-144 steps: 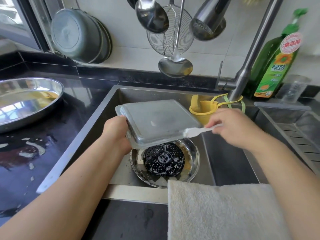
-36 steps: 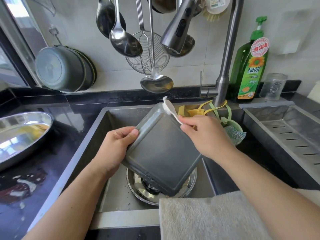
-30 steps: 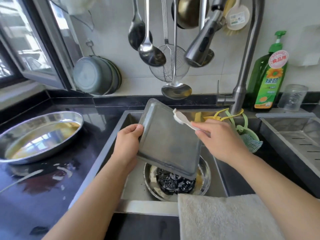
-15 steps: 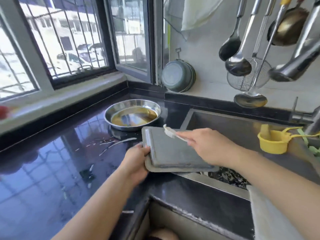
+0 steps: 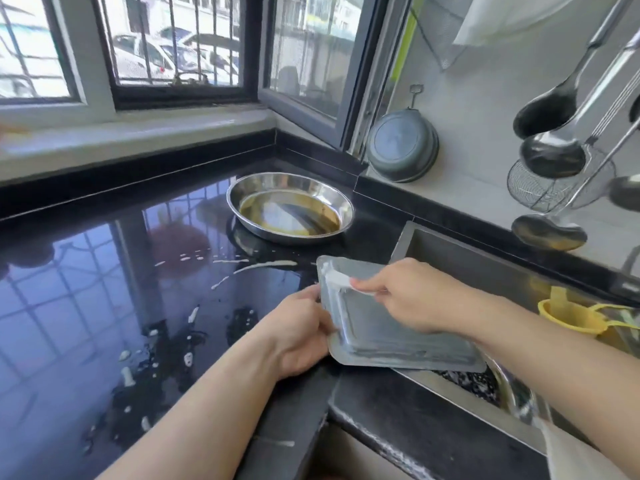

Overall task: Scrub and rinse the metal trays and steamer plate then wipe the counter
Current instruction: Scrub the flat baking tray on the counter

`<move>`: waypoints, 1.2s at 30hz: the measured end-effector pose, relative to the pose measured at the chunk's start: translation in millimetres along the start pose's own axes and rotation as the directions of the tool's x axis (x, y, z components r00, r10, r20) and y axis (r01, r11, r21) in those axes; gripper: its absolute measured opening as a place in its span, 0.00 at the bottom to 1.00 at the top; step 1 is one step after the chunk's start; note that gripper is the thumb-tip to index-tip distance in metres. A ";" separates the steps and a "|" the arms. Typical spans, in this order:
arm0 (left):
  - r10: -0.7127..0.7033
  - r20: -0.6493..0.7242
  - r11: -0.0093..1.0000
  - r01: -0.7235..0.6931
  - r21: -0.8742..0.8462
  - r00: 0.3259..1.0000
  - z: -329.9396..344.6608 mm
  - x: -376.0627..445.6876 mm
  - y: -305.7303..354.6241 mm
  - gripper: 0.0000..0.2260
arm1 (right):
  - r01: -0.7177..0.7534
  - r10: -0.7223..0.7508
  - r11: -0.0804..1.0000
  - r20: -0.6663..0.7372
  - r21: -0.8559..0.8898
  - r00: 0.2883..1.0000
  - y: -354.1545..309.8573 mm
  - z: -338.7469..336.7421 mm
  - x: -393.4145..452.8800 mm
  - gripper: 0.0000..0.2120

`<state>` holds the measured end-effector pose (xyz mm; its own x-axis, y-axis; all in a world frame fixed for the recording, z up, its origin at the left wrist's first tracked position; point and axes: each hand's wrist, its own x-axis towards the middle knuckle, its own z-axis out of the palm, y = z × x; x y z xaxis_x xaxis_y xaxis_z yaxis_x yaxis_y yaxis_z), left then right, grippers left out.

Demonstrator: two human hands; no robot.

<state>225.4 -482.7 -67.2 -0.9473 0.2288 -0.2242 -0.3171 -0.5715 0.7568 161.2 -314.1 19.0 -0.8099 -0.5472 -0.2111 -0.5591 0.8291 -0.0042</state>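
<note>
**newb_scrubber:** Fingers first: your left hand (image 5: pixel 298 336) is curled round the near-left edge of the square metal tray (image 5: pixel 391 327), thumb on top. Your right hand (image 5: pixel 412 294) is pinched tight on the handle of a small white brush (image 5: pixel 337 280), with the bristle end on the tray's far-left corner. The tray is upside down, half over the sink (image 5: pixel 460 261) lip and half over the black counter (image 5: pixel 104 289). Anything you'd worry about?

**sinkdad42:** Yeah, a few things, working outward from you. You're only holding one edge, and it looks wet, so pushing hard on that far corner could pivot the tray out of your grip. It'd probably drop onto the dark perforated steamer plate (image 5: pixel 467 379) below it in the sink. Also, part of the tray hangs over the counter, so whatever you scrub off lands there, and it already has white streaks and droplets on it. That means more to wipe later.

**newb_scrubber:** And the round one further back?

**sinkdad42:** The round metal pan (image 5: pixel 291 207) sits well apart from the tray, near the window corner, with a brownish film in the bottom. I'd say it's not done yet. Carry it level or you'll likely slop that across the counter. The ladles (image 5: pixel 550 154) on the wall hang over the sink, so lift trays carefully under them.
</note>
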 end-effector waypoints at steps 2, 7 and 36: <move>-0.005 0.002 1.000 0.005 -0.010 1.000 1.5 1.6 -0.3 0.32 | -0.034 0.033 0.998 -0.034 -0.046 0.999 -0.6 -5.6 5.7 0.26; 0.006 -0.050 0.999 -0.008 -0.036 0.999 5.5 3.6 0.6 0.31 | -0.093 0.093 0.996 -0.106 0.005 0.990 3.8 -9.8 38.3 0.26; 0.038 -0.192 0.999 -0.039 -0.002 0.981 11.1 5.5 -2.1 0.31 | -0.225 0.229 0.969 -0.032 0.104 0.973 9.8 -16.5 26.7 0.32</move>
<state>221.4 -471.5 -63.2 -0.9497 0.0519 -0.3089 -0.2802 -0.5815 0.7638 131.2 -322.4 29.4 -0.9218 -0.3459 -0.1751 -0.3410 0.9383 -0.0580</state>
